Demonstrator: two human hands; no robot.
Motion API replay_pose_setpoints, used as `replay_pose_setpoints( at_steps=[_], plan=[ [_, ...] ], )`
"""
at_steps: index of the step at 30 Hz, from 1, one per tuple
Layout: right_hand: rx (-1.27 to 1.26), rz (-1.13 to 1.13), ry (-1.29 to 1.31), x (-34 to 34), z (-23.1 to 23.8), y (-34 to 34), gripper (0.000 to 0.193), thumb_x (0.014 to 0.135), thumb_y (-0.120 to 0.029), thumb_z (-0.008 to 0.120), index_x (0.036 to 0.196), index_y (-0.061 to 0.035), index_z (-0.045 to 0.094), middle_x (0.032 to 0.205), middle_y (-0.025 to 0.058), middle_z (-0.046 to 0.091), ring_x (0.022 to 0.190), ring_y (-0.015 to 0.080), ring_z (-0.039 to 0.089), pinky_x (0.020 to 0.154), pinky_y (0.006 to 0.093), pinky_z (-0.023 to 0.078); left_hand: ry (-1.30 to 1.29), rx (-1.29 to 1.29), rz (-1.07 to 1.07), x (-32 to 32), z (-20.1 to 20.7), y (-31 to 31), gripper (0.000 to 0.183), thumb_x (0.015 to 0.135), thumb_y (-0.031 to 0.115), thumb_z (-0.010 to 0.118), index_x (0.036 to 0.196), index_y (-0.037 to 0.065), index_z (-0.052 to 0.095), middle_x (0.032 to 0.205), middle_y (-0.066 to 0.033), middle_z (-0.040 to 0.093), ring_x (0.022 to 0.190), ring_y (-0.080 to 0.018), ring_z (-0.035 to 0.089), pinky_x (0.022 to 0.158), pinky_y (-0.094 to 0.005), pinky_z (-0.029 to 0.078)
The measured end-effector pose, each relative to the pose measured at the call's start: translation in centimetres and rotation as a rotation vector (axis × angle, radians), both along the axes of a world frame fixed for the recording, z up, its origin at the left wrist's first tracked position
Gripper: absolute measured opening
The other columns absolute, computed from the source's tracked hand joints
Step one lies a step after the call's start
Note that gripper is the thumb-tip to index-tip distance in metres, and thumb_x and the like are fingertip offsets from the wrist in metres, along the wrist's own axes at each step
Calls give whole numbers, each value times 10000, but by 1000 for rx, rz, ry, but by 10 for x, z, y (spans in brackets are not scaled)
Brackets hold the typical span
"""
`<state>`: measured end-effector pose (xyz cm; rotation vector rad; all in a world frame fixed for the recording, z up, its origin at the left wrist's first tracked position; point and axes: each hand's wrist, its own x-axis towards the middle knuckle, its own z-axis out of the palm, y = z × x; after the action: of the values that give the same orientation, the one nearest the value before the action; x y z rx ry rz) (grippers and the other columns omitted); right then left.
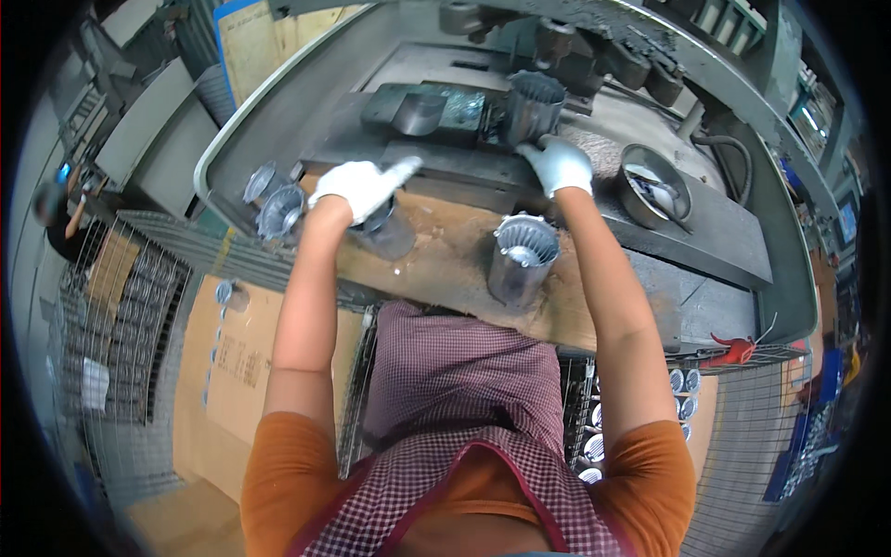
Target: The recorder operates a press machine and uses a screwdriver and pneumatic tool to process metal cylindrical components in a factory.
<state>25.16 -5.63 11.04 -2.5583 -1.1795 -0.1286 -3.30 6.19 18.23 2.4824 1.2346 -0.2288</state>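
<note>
White gloves cover both my hands. My right hand (559, 167) has its fingers against the lower part of a finned metal cylinder (535, 104), which stands at the machine's fixture. Just above the near ledge is my left hand (364, 188), with one digit stretched out to the right and the others partly hidden. Close under it, a second metal cylinder (388, 238) stands with its top partly covered by the hand. Another finned cylinder (520, 269) is upright on the ledge nearer my lap, its open top showing. Two more finned cylinders (281, 215) sit together at the ledge's left end.
A metal bowl (654, 190) with a tool in it rests right of my right hand. Machine heads (555, 42) hang over the bed. A flat block (427, 110) lies left of the fixture. Red-handled pliers (733, 349) are at the right edge. Wire cages flank me; a person (65, 223) is far left.
</note>
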Motion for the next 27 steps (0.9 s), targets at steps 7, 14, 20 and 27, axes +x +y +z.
replay_pose_setpoints(
  at_steps=[7, 14, 20, 27],
  plan=[
    [312, 89, -112, -36, 11, -99, 390, 873, -457, 579, 873, -85, 696, 837, 174, 663, 834, 353, 641, 739, 423, 493, -276, 193, -18, -23, -88, 32, 547, 882, 486, 438, 1018, 16, 682, 1045, -265, 640, 997, -423, 605, 885, -430, 463],
    [410, -325, -73, -12, 11, -297, 267, 843, -253, 693, 922, 1, 676, 841, 178, 663, 739, 336, 623, 716, 353, 493, -1701, -877, 443, -17, -76, 44, 229, 863, 166, 558, 1036, 27, 616, 1006, -128, 668, 896, -250, 654, 815, -369, 544],
    [432, -587, 122, 48, -77, -397, 434, 890, -352, 661, 961, 76, 649, 914, 176, 703, 768, 207, 624, 777, 341, 485, -1388, -473, 199, 67, -52, 57, 334, 839, 209, 578, 1102, 12, 638, 1036, -97, 666, 955, -208, 619, 864, -310, 468],
    [524, -669, 123, 31, -64, -375, 436, 894, -364, 644, 965, 66, 658, 862, 185, 696, 737, 242, 622, 747, 343, 479, -780, 210, 31, 116, -93, 88, 746, 857, 580, 527, 1309, -13, 514, 1373, -255, 467, 1246, -412, 455, 1039, -411, 365]
  ],
)
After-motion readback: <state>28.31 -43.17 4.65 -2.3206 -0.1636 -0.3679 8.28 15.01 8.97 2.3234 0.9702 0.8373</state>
